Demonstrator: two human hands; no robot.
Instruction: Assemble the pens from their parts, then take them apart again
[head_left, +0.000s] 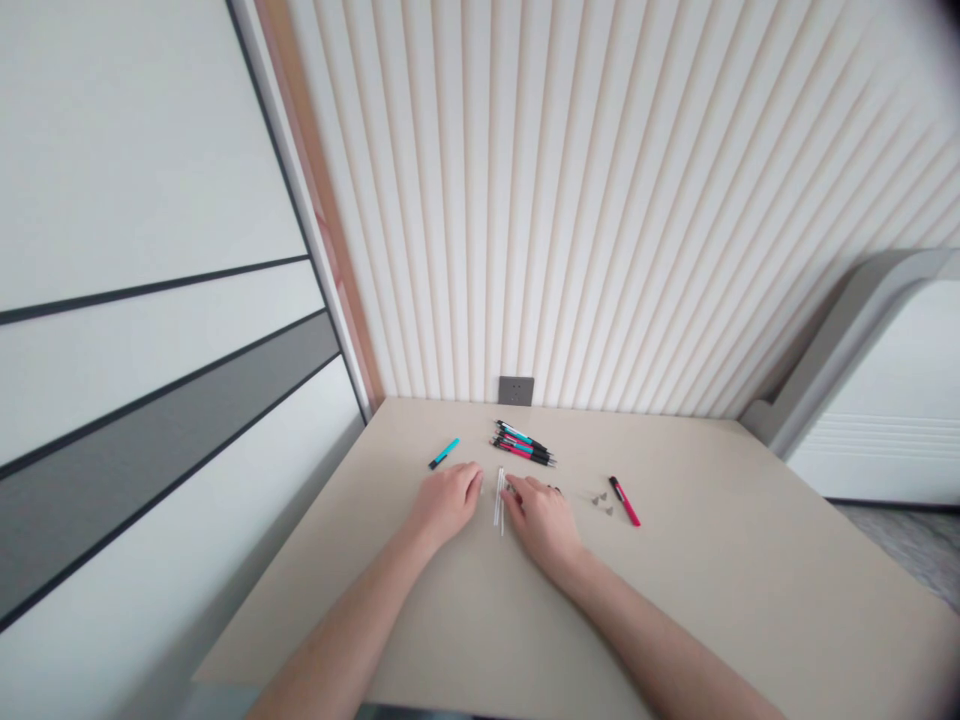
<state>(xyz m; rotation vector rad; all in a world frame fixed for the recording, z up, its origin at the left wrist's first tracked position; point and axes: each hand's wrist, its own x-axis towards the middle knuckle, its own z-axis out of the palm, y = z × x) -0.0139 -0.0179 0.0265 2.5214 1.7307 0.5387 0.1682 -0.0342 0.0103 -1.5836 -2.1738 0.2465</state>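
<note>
Between my two hands lie a few thin white sticks (499, 500), like pen refills, side by side on the table. My left hand (446, 502) rests just left of them with its fingers curled in. Whether it holds anything is hidden. On the other side, my right hand (545, 518) is closed, its thumb and fingertips right by the sticks. A small greyish piece shows at its fingertips, too small to name. Something small and black (555, 490) peeks out beyond its knuckles. Left of centre lies a turquoise pen barrel (445, 452) with a black end.
Behind the hands lies a bunch of several assembled pens (523, 443), turquoise, red and black. To the right are a red pen barrel (625, 502) and a few small grey cone-shaped pieces (602, 502). A ribbed wall with a dark socket (516, 390) bounds the table (675, 600).
</note>
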